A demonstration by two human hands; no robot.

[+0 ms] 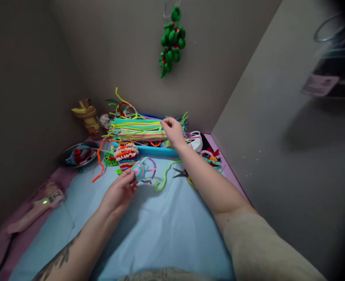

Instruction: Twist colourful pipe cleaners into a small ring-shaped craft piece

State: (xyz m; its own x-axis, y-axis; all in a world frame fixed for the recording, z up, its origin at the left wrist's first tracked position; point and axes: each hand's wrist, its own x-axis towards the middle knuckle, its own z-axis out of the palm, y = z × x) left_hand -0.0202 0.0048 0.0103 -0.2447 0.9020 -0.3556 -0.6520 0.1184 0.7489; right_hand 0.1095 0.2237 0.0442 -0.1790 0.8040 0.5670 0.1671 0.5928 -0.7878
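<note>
My left hand (122, 191) is closed on a small round piece of coiled pipe cleaner (138, 170) in teal and pink, with purple and pale blue loops standing out from its right side. Over the bundle of pipe cleaners (137, 128), my right hand (173, 130) has its thumb and fingers pinched together against the yellow and green stems. Whether a stem is between those fingertips is too small to tell. On the blue cloth, a loose light green pipe cleaner (164, 178) curves between the hands. Scissors (180, 173) lie with blades apart, partly hidden by my right forearm.
The bundle rests over a blue tray (157, 151). A striped pipe-cleaner piece (126, 152) stands before it. At the left are a dark bowl (63, 155) and a pink glue gun (39, 208) with a green light. A green ornament (172, 43) hangs on the back wall.
</note>
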